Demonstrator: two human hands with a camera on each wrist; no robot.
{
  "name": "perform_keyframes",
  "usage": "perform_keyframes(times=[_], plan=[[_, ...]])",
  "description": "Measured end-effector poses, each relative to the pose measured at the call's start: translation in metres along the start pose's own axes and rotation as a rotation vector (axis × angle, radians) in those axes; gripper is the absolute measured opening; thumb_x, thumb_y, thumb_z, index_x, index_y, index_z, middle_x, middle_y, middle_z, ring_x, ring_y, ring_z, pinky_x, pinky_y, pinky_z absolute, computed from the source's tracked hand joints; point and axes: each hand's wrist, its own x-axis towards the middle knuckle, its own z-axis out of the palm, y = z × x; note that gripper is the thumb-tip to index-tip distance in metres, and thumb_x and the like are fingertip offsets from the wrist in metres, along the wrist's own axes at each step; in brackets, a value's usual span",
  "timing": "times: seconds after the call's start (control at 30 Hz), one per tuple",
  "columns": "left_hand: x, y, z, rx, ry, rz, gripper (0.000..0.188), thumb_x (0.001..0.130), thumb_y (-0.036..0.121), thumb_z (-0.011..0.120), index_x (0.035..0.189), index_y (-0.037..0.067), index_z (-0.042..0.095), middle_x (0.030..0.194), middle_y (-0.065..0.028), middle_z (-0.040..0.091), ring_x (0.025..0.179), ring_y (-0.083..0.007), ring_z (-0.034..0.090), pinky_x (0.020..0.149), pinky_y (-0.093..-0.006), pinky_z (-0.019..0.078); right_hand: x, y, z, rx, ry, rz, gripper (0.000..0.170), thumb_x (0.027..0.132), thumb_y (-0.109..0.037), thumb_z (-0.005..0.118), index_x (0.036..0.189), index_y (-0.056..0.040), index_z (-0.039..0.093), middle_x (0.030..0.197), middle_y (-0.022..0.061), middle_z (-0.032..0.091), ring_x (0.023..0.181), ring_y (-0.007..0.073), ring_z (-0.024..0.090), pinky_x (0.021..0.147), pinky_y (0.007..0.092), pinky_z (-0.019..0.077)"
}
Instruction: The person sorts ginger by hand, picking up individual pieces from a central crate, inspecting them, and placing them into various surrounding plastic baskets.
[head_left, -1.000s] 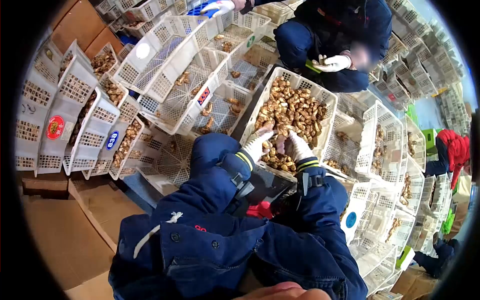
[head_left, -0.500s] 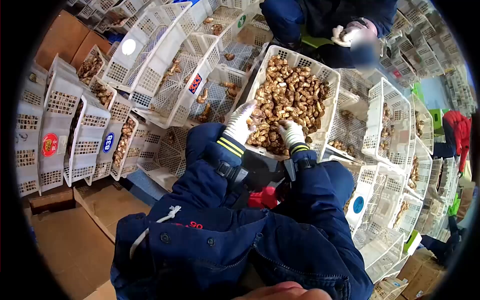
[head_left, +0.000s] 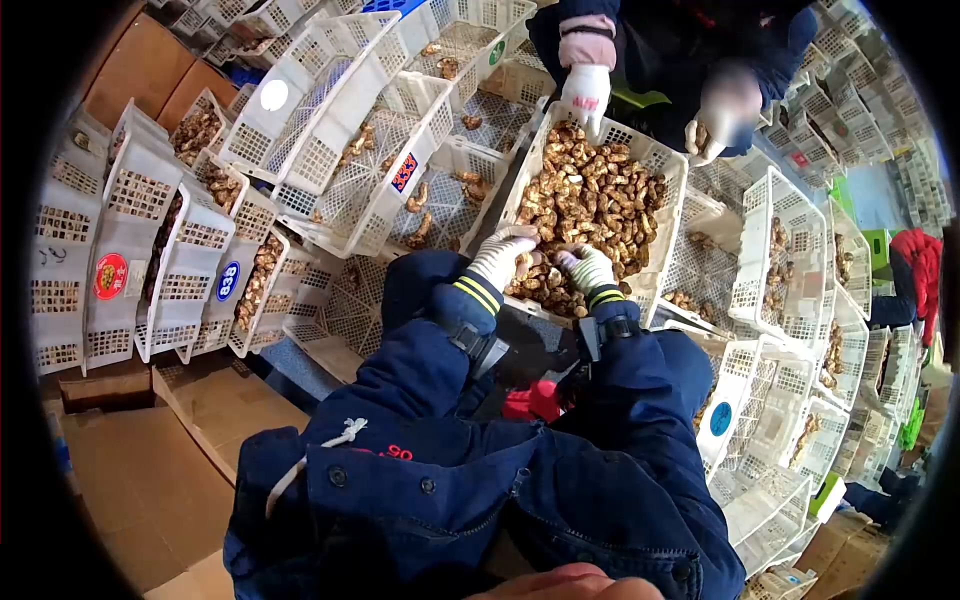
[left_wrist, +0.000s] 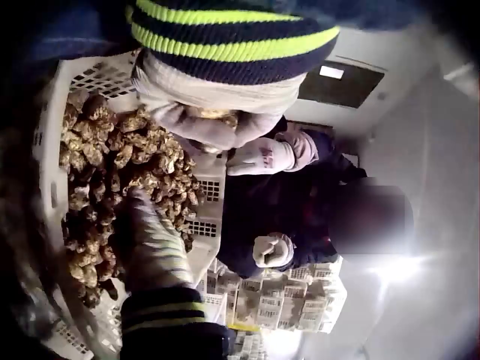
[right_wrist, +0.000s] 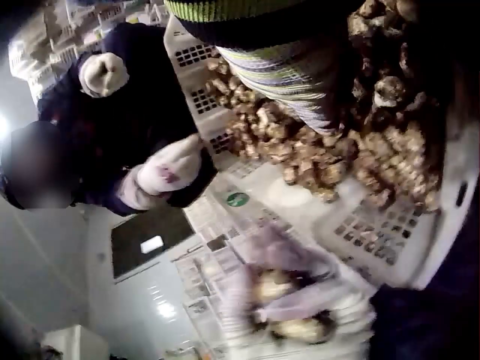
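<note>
A white perforated crate (head_left: 655, 262) full of brown, knobbly, mushroom-like pieces (head_left: 590, 195) stands before the person. The gloved left hand (head_left: 503, 256) is over the crate's near left side, its fingers curled round a few pieces, which show between them in the right wrist view (right_wrist: 294, 304). In the left wrist view this hand (left_wrist: 217, 101) is above the pile. Close by on the right, the gloved right hand (head_left: 588, 268) reaches down into the near part of the pile; its fingertips are hidden among the pieces, in the left wrist view (left_wrist: 156, 244) too.
Another person (head_left: 690, 60) sits across, one gloved hand (head_left: 587, 95) at the crate's far rim. White crates holding some pieces stand left (head_left: 345, 190) and right (head_left: 780, 260). Opened cardboard boxes (head_left: 150, 480) lie at the lower left.
Both hands were together over the near pieces, then apart with the left by the rim; now the left is back nearer the right. The other person's hand has come to the far rim.
</note>
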Motion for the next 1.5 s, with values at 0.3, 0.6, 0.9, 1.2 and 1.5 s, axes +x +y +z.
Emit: perform_keyframes(times=[0.3, 0.6, 0.9, 1.2, 1.5], plan=[[0.0, 0.0, 0.012, 0.114, 0.058, -0.081, 0.023, 0.084, 0.013, 0.065, 0.107, 0.009, 0.063, 0.091, -0.0046, 0.068, 0.06, -0.0099, 0.06, 0.044, -0.0185, 0.0432, -0.004, -0.062, -0.036, 0.596, -0.307, 0.029, 0.028, 0.092, -0.026, 0.058, 0.107, -0.0027, 0.063, 0.081, 0.0031, 0.065, 0.068, 0.0095, 0.06, 0.061, 0.0239, 0.049], [-0.003, 0.01, 0.007, -0.163, -0.167, -0.042, 0.027, 0.087, 0.02, 0.06, 0.114, 0.013, 0.059, 0.085, -0.0025, 0.065, 0.068, -0.0105, 0.059, 0.048, -0.021, 0.0396, 0.021, 0.044, -0.001, -0.754, -0.099, -0.067, 0.04, 0.079, -0.026, 0.066, 0.114, -0.0091, 0.06, 0.111, 0.0156, 0.063, 0.098, 0.0316, 0.06, 0.085, 0.0375, 0.0484], [-0.005, 0.012, 0.005, -0.547, -0.359, -0.184, 0.035, 0.088, 0.018, 0.057, 0.122, 0.007, 0.053, 0.086, -0.0079, 0.063, 0.069, -0.0162, 0.059, 0.046, -0.023, 0.0414, 0.03, 0.075, 0.005, -0.348, 0.163, 0.052, 0.026, 0.08, -0.023, 0.068, 0.101, -0.0084, 0.065, 0.091, 0.0138, 0.067, 0.085, 0.0248, 0.062, 0.077, 0.034, 0.0486], [0.001, 0.008, 0.003, -0.465, -0.197, -0.161, 0.026, 0.087, 0.021, 0.059, 0.11, 0.01, 0.06, 0.084, -0.0045, 0.063, 0.066, -0.0137, 0.058, 0.046, -0.0219, 0.0405, 0.005, -0.026, -0.042, 1.368, -0.261, 0.24, 0.034, 0.089, -0.024, 0.055, 0.117, -0.0037, 0.053, 0.094, 0.0087, 0.063, 0.079, 0.0205, 0.062, 0.072, 0.0403, 0.0561], [0.002, 0.007, 0.004, -0.412, -0.109, -0.168, 0.015, 0.086, 0.021, 0.062, 0.096, 0.01, 0.059, 0.083, -0.0039, 0.063, 0.067, -0.0133, 0.059, 0.048, -0.0223, 0.0417, 0.023, 0.016, -0.053, 0.841, 0.19, 0.191, 0.028, 0.09, -0.007, 0.054, 0.118, -0.0029, 0.056, 0.084, 0.004, 0.064, 0.061, 0.0106, 0.056, 0.055, 0.0229, 0.0483]])
